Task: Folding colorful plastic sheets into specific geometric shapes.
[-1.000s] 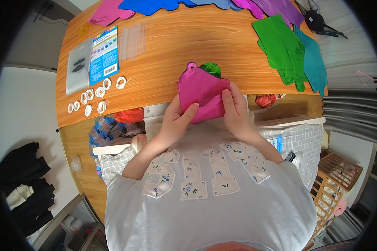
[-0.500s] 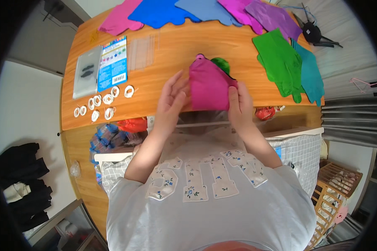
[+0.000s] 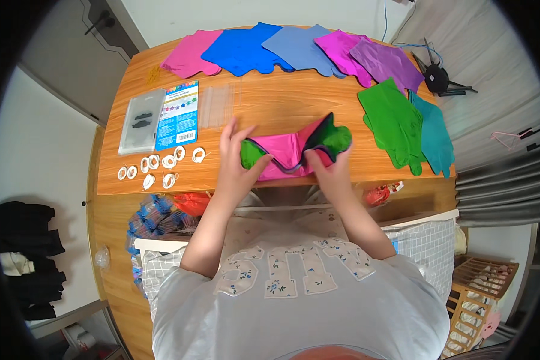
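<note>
Wooden table (image 3: 270,99): extends beyond the pink foil piece (image 3: 282,151). Foil's underside and right fingertips: hidden. Foil piece: between both hands, bent, green showing at either end. Left hand (image 3: 234,168), at foil's left: fingers spread, thumb at its edge; pinch cannot be told. Right hand (image 3: 332,175), at foil's right: gripping it.
</note>
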`<state>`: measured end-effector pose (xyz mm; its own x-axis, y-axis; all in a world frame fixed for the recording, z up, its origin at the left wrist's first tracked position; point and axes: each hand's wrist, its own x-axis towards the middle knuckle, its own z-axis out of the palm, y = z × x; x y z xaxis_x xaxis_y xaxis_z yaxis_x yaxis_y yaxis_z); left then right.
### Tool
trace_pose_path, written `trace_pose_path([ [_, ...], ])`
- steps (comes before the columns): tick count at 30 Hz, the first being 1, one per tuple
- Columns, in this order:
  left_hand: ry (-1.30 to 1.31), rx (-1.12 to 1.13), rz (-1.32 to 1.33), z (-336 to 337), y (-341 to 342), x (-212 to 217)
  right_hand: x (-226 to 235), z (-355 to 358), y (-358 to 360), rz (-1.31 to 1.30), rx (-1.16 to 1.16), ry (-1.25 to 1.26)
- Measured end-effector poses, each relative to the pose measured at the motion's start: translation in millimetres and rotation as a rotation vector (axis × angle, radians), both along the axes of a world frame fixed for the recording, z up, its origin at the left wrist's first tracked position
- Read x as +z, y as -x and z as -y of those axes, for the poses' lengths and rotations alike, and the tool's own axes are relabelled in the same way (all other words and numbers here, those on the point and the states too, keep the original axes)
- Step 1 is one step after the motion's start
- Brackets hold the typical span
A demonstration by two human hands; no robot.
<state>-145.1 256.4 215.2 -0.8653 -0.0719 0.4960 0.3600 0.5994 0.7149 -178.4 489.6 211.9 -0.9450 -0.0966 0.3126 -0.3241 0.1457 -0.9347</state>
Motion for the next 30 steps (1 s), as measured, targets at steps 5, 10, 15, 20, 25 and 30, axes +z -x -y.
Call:
trace_pose_path([
  [5,0.322,0.233,-0.099,9.8,-14.1,-5.8,-2.3,-27.6,13.9,-0.142,-0.292,0.082],
  [10,0.378,-0.122,-0.149,7.7,-27.1,-10.0,-7.0,-60.8,12.2,-0.313,-0.342,-0.299],
  [15,0.158,-0.157,-0.107,-0.9,-25.8,-17.8,-19.9,-70.3,17.2,-0.268,-0.062,-0.251],
  [20,0.214,-0.202,0.070,-0.5,-29.3,-1.8,-19.1,-67.8,10.9,-0.200,0.116,0.013],
  [25,0.506,-0.276,-0.065,5.3,-31.9,-1.0,-14.9,-78.3,4.9,-0.200,0.263,0.123],
  [30,0.571,-0.237,-0.227,8.4,-45.5,-17.7,6.8,-96.1,-6.6,-0.412,0.340,-0.461],
])
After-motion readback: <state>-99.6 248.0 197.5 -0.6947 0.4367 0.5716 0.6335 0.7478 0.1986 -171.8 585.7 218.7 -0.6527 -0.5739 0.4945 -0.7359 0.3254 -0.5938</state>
